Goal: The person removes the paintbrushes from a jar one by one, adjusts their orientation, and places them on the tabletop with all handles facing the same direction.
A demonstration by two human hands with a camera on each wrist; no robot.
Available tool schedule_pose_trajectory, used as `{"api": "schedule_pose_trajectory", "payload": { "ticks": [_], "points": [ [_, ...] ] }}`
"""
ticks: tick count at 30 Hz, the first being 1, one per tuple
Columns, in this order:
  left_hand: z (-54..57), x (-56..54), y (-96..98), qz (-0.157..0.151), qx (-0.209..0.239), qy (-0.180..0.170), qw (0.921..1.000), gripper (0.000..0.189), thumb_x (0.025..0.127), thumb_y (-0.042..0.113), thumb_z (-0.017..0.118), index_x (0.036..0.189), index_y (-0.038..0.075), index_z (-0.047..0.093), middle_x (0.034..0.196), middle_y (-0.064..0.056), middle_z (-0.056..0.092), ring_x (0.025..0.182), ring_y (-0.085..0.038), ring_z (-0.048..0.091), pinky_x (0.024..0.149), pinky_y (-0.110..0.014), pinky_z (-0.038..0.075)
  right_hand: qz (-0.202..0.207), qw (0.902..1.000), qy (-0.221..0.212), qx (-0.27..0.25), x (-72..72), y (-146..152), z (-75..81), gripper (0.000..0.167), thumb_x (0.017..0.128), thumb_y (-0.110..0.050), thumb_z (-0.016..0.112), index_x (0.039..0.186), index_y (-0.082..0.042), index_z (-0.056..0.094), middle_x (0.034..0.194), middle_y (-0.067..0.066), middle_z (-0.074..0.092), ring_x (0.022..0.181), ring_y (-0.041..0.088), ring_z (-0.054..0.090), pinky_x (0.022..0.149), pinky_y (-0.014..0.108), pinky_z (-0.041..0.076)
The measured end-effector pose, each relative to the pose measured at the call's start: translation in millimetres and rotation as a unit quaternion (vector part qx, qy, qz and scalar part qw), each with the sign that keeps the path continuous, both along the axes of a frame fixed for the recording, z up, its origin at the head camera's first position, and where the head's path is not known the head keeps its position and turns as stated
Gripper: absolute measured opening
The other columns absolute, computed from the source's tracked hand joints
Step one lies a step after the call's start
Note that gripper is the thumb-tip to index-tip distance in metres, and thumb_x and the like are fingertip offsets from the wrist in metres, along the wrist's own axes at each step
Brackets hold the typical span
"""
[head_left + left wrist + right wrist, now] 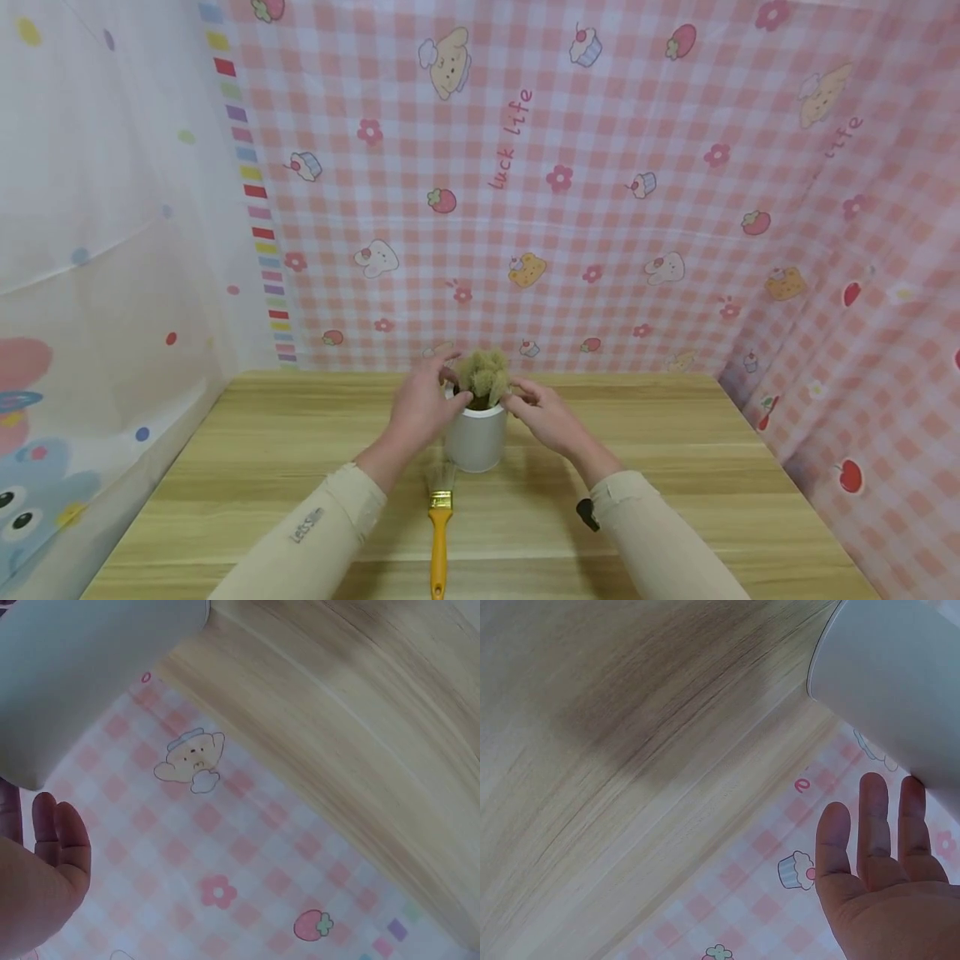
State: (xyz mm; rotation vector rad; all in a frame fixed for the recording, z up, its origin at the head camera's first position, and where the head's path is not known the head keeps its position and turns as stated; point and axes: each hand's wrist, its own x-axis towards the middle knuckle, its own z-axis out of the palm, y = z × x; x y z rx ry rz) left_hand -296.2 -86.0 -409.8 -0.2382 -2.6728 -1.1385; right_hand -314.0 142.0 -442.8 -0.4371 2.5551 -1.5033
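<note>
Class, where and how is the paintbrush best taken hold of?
Probably by the orange handle, from above on the near side: the paintbrush lies flat, its slim handle toward the camera, its bristles toward the pot.

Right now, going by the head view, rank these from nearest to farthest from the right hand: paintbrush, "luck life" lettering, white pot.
1. White pot, immediately left of the right hand.
2. Paintbrush, lying on the table, farther left and closer to the camera.
3. "luck life" lettering, up on the checked backdrop beyond the table.
</note>
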Motion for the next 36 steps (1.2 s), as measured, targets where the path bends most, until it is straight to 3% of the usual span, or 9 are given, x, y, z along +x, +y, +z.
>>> {"api": "schedule_pose_trajectory", "payload": {
  "ticks": [11,15,21,24,28,32,36],
  "points": [
    [3.0,0.4,8.5,0.033,-0.023,0.001,0.9992,0.06,0.094,0.017,0.08,0.15,0.019,0.059,0.111,-0.01,0.082,0.102,-0.027,0.077,0.081,-0.047,0.062,0.001,0.9999,0.008,-0.007,-0.1,-1,0.0,0.057,0.109,-0.042,0.057,0.161,-0.021,0.05,0.148,0.018,0.066,0.132,0.038,0.066,0.115,0.061,0.05],
    [2.5,1.2,8.1,0.031,-0.017,0.001,0.9994,0.056,0.096,0.016,0.08,0.148,0.021,0.062,0.109,-0.008,0.08,0.1,-0.025,0.075,0.078,-0.044,0.06,0.001,0.9999,0.012,-0.007,0.6,-1,-0.2,0.057,0.109,-0.041,0.056,0.161,-0.02,0.049,0.148,0.018,0.066,0.131,0.038,0.067,0.115,0.061,0.05],
    [9.1,1.0,0.2,0.014,0.048,-0.001,0.9987,0.054,0.099,0.016,0.077,0.15,0.023,0.058,0.111,-0.01,0.076,0.11,-0.029,0.073,0.084,-0.045,0.063,0.004,0.9998,0.019,-0.001,-0.3,-2,0.6,0.058,0.109,-0.042,0.056,0.162,-0.02,0.049,0.147,0.018,0.067,0.129,0.038,0.068,0.113,0.061,0.052],
    [16.1,-0.2,-6.2,-0.008,0.083,0.003,0.9965,0.055,0.101,0.016,0.076,0.152,0.024,0.056,0.109,-0.01,0.075,0.107,-0.029,0.073,0.083,-0.042,0.063,0.005,0.9998,0.018,-0.002,-0.8,-3,1.8,0.057,0.108,-0.042,0.056,0.161,-0.02,0.05,0.146,0.018,0.068,0.128,0.037,0.068,0.112,0.061,0.052],
    [23.2,-2.8,-11.3,-0.022,0.107,0.044,0.993,0.053,0.101,0.015,0.075,0.151,0.022,0.056,0.104,-0.011,0.075,0.093,-0.025,0.074,0.074,-0.036,0.063,0.003,0.9999,0.014,-0.003,0.2,-3,2.9,0.056,0.108,-0.039,0.056,0.161,-0.02,0.05,0.146,0.018,0.068,0.127,0.037,0.068,0.112,0.06,0.053],
    [31.8,-3.6,-14.4,-0.014,0.124,0.097,0.9875,0.049,0.101,0.014,0.076,0.146,0.02,0.059,0.1,-0.014,0.077,0.086,-0.026,0.076,0.071,-0.036,0.064,0.001,0.9999,0.013,-0.006,1.1,-2,2.6,0.055,0.108,-0.037,0.056,0.16,-0.019,0.051,0.145,0.018,0.068,0.125,0.038,0.069,0.112,0.059,0.053],
    [44.5,-1.3,-19.2,-0.003,0.173,0.107,0.9791,0.048,0.1,0.015,0.077,0.145,0.022,0.06,0.106,-0.015,0.077,0.089,-0.028,0.078,0.075,-0.037,0.066,0.003,0.9999,0.013,-0.01,1.5,-1,1.2,0.054,0.109,-0.036,0.056,0.16,-0.019,0.051,0.145,0.018,0.068,0.126,0.04,0.069,0.112,0.059,0.053]
  ]
}}
